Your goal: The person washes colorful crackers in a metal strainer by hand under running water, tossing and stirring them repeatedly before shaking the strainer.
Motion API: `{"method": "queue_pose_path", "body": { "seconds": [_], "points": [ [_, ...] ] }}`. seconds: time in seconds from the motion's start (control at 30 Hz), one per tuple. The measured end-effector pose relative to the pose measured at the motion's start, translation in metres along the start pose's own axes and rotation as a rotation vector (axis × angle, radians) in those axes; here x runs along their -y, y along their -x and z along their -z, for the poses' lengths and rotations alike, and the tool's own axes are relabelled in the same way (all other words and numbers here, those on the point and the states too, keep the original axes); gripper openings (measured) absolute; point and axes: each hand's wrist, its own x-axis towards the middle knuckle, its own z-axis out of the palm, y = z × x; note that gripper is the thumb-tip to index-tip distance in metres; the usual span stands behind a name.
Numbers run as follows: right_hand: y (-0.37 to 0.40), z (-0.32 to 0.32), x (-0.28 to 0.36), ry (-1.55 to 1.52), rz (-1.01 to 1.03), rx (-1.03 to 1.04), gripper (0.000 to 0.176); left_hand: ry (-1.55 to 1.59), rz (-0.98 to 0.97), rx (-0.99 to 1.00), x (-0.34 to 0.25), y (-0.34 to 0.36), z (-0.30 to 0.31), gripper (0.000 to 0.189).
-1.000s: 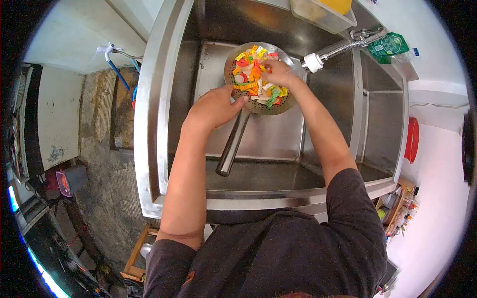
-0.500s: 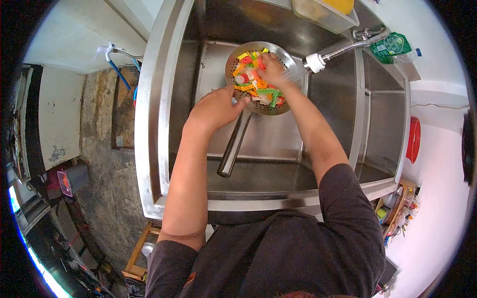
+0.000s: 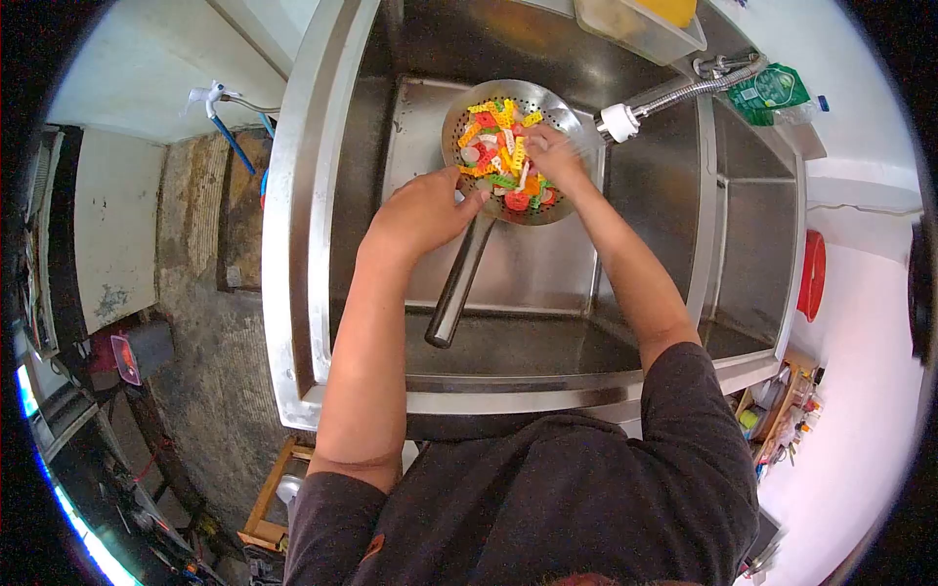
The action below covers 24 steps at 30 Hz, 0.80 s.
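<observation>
A round perforated metal strainer [image 3: 569,109] with a long handle [image 3: 457,285] sits in the sink, full of small red, yellow, orange, green and white ridged pieces [image 3: 503,146]. My left hand [image 3: 427,208] is closed on the strainer's near-left rim, thumb on the rim close to the handle. At the right side of the strainer, my right hand [image 3: 552,158] reaches over the colourful pieces, fingers stretched out and touching them. Just beside it is the white tap head [image 3: 618,124], with water running down from it over that hand.
The steel sink [image 3: 293,244] surrounds the strainer, with a second basin [image 3: 757,234] to the right. A flexible metal hose [image 3: 689,95] carries the tap head. A clear plastic container [image 3: 635,29] stands at the back, and a green plastic bottle [image 3: 769,95] lies behind the tap.
My right hand has moved from the far middle of the pieces toward the right side of the strainer. The pieces lie rearranged. My left hand keeps its hold.
</observation>
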Motion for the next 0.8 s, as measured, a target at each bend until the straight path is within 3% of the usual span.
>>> {"method": "queue_pose_path", "body": {
  "seconds": [0.03,0.1,0.23,0.3,0.43,0.5,0.53,0.6,0.7,0.77,0.8],
  "points": [
    [-0.006,0.001,-0.005,-0.002,0.000,0.000,0.023,-0.002,0.000,0.001,0.002,-0.001,-0.002,0.057],
    [-0.014,0.003,-0.006,-0.308,-0.169,0.025,0.024,-0.013,-0.014,-0.031,0.001,-0.001,-0.002,0.056],
    [-0.001,0.013,-0.001,-0.231,-0.199,-0.065,0.025,0.002,0.031,0.041,-0.005,0.002,0.006,0.056],
    [-0.005,0.018,-0.010,-0.553,-0.169,0.076,0.036,-0.028,0.034,0.017,-0.004,0.001,0.003,0.056],
    [-0.009,0.005,-0.011,-0.482,-0.228,-0.006,0.038,-0.021,0.025,0.013,-0.001,0.000,0.000,0.057],
    [-0.006,-0.009,-0.014,0.323,0.212,-0.120,0.051,-0.048,0.005,-0.005,-0.001,0.000,-0.001,0.057],
    [-0.001,-0.021,-0.017,0.323,0.209,-0.122,0.051,-0.048,0.002,-0.002,-0.002,0.001,0.000,0.057],
    [0.015,-0.042,-0.017,0.906,0.360,-0.165,0.068,-0.016,0.027,0.044,-0.004,0.001,0.003,0.058],
    [0.021,-0.042,0.000,0.768,0.252,-0.030,0.076,-0.012,0.043,0.055,-0.008,0.002,0.007,0.058],
    [0.014,-0.037,-0.006,0.810,0.273,-0.061,0.078,-0.015,0.032,0.038,-0.006,0.002,0.005,0.058],
    [0.010,-0.034,-0.007,0.774,0.254,-0.052,0.068,-0.016,0.019,0.028,-0.005,0.002,0.004,0.058]
  ]
}}
